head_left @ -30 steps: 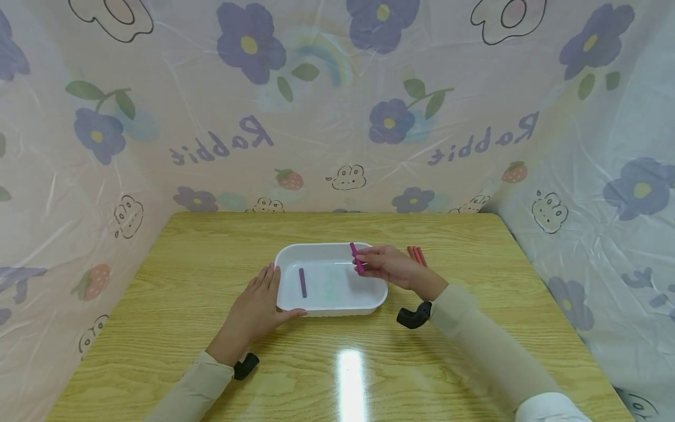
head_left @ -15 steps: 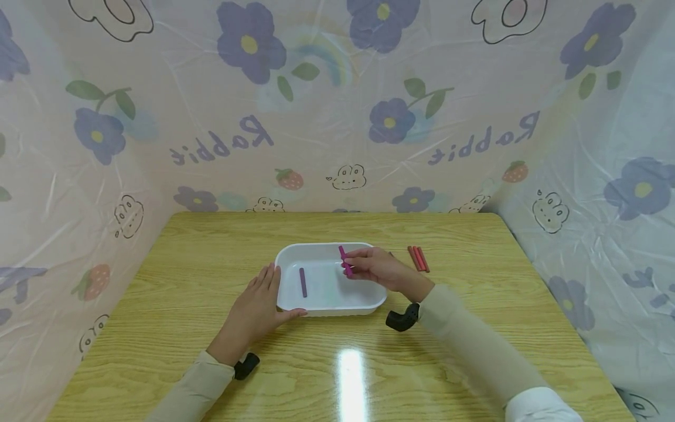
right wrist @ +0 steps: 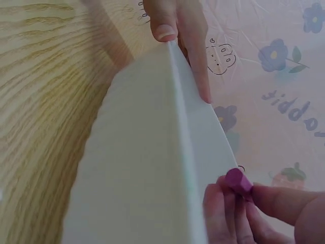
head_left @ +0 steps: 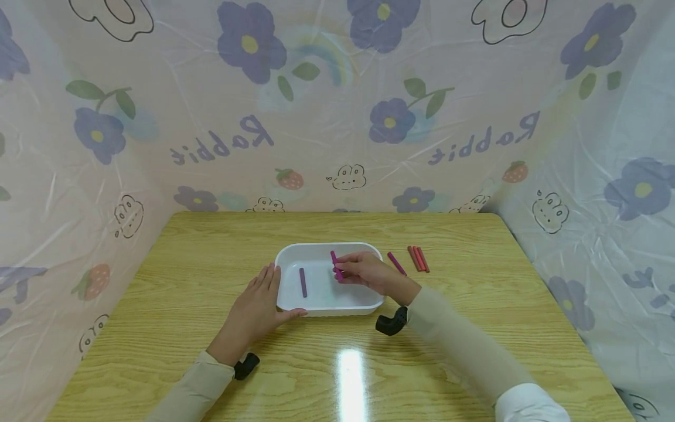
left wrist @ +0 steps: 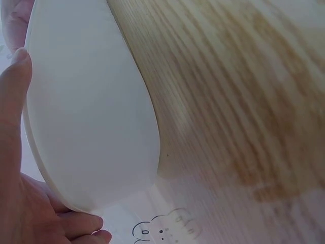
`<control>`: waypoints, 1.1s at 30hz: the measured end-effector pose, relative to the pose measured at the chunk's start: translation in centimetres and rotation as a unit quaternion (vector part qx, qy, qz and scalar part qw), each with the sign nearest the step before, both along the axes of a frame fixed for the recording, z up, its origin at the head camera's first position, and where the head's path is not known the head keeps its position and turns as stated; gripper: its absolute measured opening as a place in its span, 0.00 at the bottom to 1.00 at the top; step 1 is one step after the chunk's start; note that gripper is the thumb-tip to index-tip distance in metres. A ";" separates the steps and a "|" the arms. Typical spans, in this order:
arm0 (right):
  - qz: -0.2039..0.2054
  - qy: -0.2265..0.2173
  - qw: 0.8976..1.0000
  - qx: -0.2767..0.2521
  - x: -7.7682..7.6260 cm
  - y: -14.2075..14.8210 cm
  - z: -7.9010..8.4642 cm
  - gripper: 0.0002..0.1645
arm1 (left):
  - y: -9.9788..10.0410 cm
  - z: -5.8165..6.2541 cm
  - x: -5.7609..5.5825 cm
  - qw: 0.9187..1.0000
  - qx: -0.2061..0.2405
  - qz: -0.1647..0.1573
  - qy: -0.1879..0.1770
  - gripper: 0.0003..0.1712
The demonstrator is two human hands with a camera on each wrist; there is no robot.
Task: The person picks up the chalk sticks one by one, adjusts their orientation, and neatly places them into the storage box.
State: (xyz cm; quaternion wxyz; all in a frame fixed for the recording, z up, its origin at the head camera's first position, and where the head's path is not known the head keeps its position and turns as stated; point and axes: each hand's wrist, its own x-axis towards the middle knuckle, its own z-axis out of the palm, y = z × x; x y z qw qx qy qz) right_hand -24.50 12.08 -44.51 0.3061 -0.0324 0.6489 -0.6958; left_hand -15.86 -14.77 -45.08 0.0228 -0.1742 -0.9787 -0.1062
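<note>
A white rectangular tray (head_left: 321, 299) with rounded corners sits mid-table. My left hand (head_left: 254, 312) holds its near left corner, thumb along the front rim and fingers against the left end. Over the tray's right half, my right hand (head_left: 371, 273) pinches a magenta crayon (head_left: 333, 257) between thumb and fingers, the crayon slanting above the tray floor. In the right wrist view this crayon's (right wrist: 237, 181) faceted end points toward the camera. One dull purple crayon (head_left: 303, 283) lies inside the tray toward the left. The left wrist view shows the tray's outer wall (left wrist: 94, 112).
To the right of the tray, another magenta crayon (head_left: 397, 264) lies on the wooden table (head_left: 295, 375), partly behind my right hand. Farther right, three reddish crayons (head_left: 418, 258) lie side by side. A printed curtain (head_left: 327, 117) stands behind the table and along both sides.
My right hand has moved left and slightly down over the tray with the magenta crayon. This uncovers the other magenta crayon and the reddish ones on the table. My left hand stays put.
</note>
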 end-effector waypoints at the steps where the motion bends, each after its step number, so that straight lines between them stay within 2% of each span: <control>1: -0.001 0.001 1.000 0.003 0.0 -0.2 -0.1 0.23 | 0.0 0.0 0.0 1.000 0.000 0.000 0.000 0.69; 14: -0.029 0.002 0.999 0.029 0.6 -2.0 -0.9 0.18 | 0.0 -0.1 0.0 1.000 0.004 -0.002 -0.005 0.69; 33: -0.032 0.004 0.998 0.049 0.2 -4.3 -2.3 0.16 | 0.0 -0.1 0.0 1.000 0.006 -0.004 -0.003 0.68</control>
